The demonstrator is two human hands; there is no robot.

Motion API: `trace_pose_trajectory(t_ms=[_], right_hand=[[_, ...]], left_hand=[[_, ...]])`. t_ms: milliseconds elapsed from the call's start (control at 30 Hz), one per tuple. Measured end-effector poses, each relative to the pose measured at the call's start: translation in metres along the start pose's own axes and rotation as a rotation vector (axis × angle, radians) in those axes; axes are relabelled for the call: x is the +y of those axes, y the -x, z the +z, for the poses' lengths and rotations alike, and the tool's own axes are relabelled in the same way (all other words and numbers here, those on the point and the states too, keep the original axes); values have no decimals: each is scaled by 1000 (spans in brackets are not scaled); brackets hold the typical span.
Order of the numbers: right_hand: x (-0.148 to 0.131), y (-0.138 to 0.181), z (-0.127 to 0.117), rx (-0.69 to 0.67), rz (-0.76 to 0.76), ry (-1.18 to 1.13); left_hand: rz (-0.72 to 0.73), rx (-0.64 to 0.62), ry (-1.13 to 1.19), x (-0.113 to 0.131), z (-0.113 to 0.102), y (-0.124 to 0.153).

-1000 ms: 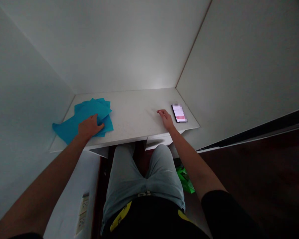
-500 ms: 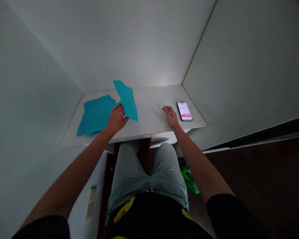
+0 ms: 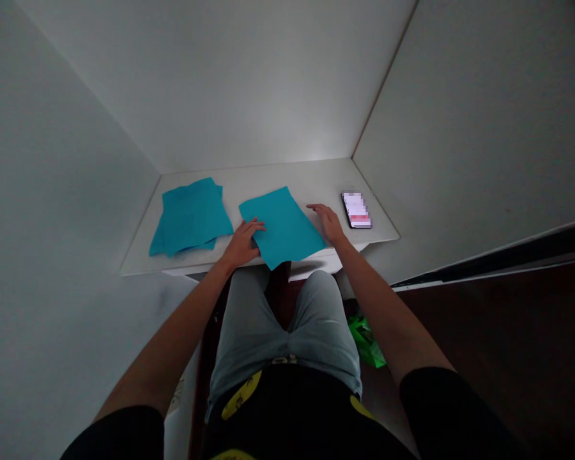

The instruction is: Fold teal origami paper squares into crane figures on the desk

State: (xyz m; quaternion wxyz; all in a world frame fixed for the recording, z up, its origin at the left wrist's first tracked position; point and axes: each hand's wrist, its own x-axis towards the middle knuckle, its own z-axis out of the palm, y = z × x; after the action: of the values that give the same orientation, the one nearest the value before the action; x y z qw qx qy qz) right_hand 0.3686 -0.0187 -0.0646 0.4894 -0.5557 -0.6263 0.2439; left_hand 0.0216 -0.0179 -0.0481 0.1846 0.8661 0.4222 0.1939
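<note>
One white desk (image 3: pixel 249 182), before which I count one person, with two bare hands: one left hand (image 3: pixel 242 243) near the desk's front edge and one right hand (image 3: pixel 328 222) over its right half. Teal sheets, three at least: one loose sheet (image 3: pixel 287 227) at the desk's middle, overhanging its front edge, and one stack (image 3: pixel 194 214) at the desk's left end, showing two or more, the exact number hidden by overlap. Smartphones, one (image 3: pixel 357 209), at the desk's right end. Drawers, one visible (image 3: pixel 316 267), beneath the desk. Green bags, one (image 3: pixel 368 344), on the floor below the desk's right half.
</note>
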Motion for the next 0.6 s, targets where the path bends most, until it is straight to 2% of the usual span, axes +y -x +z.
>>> trace_pose_trajectory(t_ms=[133,200,267,367,500,600], right_hand=[[-5,4,1,-248,-128,144],[-8,11,-2,-322,-154,213],[-11,20,-10,-347,-154,247],[-12,36,-29,-385,-163,214],[-11,51,-46,-413,-196,101],[-12,52,-38,-350,-181,195]], left_hand=[[-21,-12,-35,4,-1,1],[-9,-52,11,3,-1,-1],[9,-65,90,-1,0,-4],[2,1,241,-8,2,-6],[-207,115,356,-14,7,-7],[-278,160,389,-15,10,-9]])
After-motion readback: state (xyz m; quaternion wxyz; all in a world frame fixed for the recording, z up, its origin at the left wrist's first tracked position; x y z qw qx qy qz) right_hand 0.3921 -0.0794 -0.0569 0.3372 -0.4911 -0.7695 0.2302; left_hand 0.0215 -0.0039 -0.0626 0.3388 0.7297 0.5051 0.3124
